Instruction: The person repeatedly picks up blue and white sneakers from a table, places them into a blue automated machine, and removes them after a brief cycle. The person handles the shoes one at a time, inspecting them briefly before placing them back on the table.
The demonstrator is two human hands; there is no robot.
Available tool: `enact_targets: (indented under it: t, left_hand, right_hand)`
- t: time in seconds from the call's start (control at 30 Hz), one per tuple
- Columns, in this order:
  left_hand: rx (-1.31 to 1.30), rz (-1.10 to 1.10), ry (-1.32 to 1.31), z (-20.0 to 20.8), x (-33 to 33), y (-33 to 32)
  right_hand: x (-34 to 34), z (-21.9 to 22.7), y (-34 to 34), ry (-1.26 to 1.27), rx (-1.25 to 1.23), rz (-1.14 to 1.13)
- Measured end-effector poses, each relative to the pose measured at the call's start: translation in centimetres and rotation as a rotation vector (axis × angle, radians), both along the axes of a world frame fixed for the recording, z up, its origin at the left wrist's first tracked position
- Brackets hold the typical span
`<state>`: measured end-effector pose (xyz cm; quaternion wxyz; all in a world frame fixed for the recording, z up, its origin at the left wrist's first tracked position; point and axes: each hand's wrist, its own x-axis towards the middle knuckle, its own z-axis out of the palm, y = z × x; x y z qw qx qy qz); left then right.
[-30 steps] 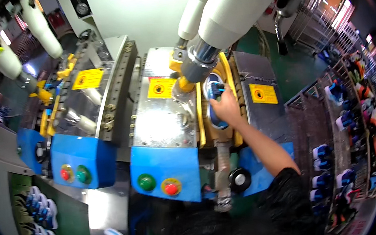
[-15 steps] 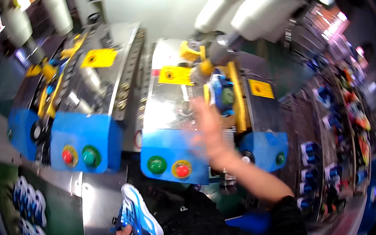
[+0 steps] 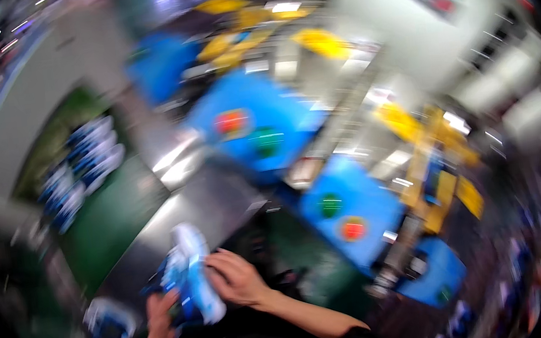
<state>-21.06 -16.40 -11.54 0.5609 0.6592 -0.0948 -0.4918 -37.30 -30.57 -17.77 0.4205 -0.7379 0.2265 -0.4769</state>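
A blue and white sneaker (image 3: 193, 280) is held upright in front of me, its white sole turned to the right. My left hand (image 3: 161, 309) is closed around its dark blue upper at the lower left. My right hand (image 3: 238, 279) lies against the sole side, fingers stretched out and touching it, not wrapped round it. Motion blur hides the finer detail of the shoe and fingertips.
A metal bench surface (image 3: 201, 208) lies beyond the shoe. Several sneakers (image 3: 96, 153) stand on a green surface at the left, with another sneaker (image 3: 110, 324) lower down. Blue machine panels (image 3: 256, 106) with red and green buttons rise ahead, beside yellow clamps (image 3: 446, 195).
My right hand has come back from the machine at the right to the sneaker. The view has swung left, so the machines appear farther right and tilted. The left hand keeps its hold.
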Motion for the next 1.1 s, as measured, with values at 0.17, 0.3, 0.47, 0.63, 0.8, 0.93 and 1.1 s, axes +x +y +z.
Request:
enact_targets:
  t: [0.17,0.3,0.47,0.63,0.8,0.93,1.1]
  left_hand:
    - [0.042,0.154,-0.616,-8.5,5.8,2.7]
    - [0.161,0.154,-0.813,-20.2,11.4,-0.3]
    - [-0.266,-0.222,0.030,-14.3,15.7,-3.3]
    - [0.283,-0.168,-0.638,-17.6,33.4,3.7]
    - [0.618,0.199,-1.308,-25.4,51.0,12.9]
    - [0.532,0.212,-1.378,-25.8,56.4,12.2]
    - [0.525,0.233,-1.438,-25.9,58.5,15.3]
  right_hand:
    - [2.5,3.3,6.9,0.109,0.213,0.420]
    - [4.2,0.8,5.1,0.521,0.157,0.381]
    - [4.9,-0.7,-1.3,0.528,0.590,0.044]
    - [30.1,7.3,-3.3,0.636,0.359,0.470]
    - [57.8,7.7,-11.8,0.969,-0.187,0.770]
    - [65.4,-5.8,-17.0,1.309,-0.738,0.665]
    - [63.1,-6.6,-13.1,1.136,-0.669,0.496]
